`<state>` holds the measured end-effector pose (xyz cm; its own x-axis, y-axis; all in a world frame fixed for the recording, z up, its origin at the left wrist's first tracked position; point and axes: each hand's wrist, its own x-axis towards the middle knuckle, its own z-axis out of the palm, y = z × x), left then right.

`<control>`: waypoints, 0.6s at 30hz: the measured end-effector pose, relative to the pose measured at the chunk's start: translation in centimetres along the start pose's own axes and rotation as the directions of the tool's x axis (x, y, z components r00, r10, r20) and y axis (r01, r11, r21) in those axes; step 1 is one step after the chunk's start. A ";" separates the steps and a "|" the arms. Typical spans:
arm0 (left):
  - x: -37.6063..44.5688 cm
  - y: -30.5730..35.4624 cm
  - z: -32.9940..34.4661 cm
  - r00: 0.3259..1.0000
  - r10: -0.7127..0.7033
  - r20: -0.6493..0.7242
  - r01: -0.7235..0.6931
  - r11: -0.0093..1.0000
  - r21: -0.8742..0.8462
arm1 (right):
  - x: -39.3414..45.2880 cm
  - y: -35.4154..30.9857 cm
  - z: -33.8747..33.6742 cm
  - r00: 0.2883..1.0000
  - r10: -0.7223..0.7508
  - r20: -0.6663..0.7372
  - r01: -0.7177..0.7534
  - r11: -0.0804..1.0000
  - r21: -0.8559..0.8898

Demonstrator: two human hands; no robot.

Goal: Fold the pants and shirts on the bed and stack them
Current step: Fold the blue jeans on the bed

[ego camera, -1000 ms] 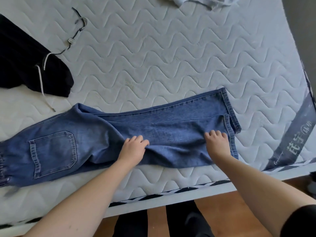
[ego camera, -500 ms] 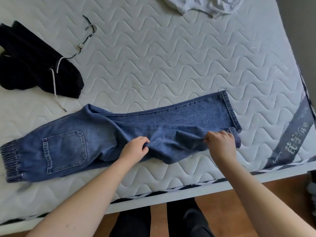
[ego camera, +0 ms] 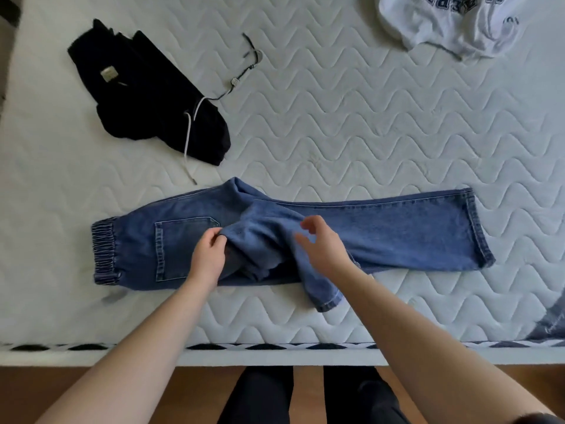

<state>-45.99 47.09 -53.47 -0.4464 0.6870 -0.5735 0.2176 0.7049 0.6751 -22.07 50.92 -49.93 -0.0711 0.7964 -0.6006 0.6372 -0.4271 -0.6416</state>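
head view: on the white quilted bed a black garment with a white cord lies far left, and a white shirt lies at the far right corner. the blue jeans lie across the near edge; since half a second ago one leg is pulled over toward the waist. left hand pinches the denim fold. right hand hovers above, fingers released.

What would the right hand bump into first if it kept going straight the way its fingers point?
Most likely the bunched denim of the jeans directly beneath the right hand, whose fingers point away and slightly left. Further along lies bare mattress. How high the hand hovers is unclear.
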 end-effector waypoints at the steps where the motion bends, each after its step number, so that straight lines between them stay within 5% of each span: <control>1: 0.4 -0.3 -1.0 0.999 -0.035 -0.013 0.034 0.997 -0.076 | 0.5 0.6 0.8 0.998 0.058 0.037 -0.054 0.993 -0.102; 7: 1.0 -1.3 -3.6 0.970 -0.245 0.011 0.218 0.841 -0.496 | 2.2 4.6 5.3 0.919 0.388 0.066 -0.302 0.803 -0.514; 12: 0.2 -1.9 -4.7 0.954 -0.300 0.000 0.251 0.799 -0.546 | 2.6 5.8 7.1 0.976 0.216 0.025 -0.154 0.768 -0.622; 14: 0.3 -2.2 -5.4 0.946 -0.322 -0.033 0.250 0.791 -0.558 | 2.5 5.4 7.6 0.989 0.149 0.017 -0.119 0.849 -0.516; 18: 1.1 -2.8 -7.9 0.901 -0.369 -0.228 0.220 0.842 -0.493 | 1.3 0.6 9.2 0.999 0.045 0.015 -0.046 0.999 0.029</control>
<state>-53.93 44.52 -52.34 -0.6800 0.3191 -0.6601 -0.3431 0.6572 0.6711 -28.86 47.73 -55.45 -0.0537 0.7696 -0.6363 0.6176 -0.4752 -0.6268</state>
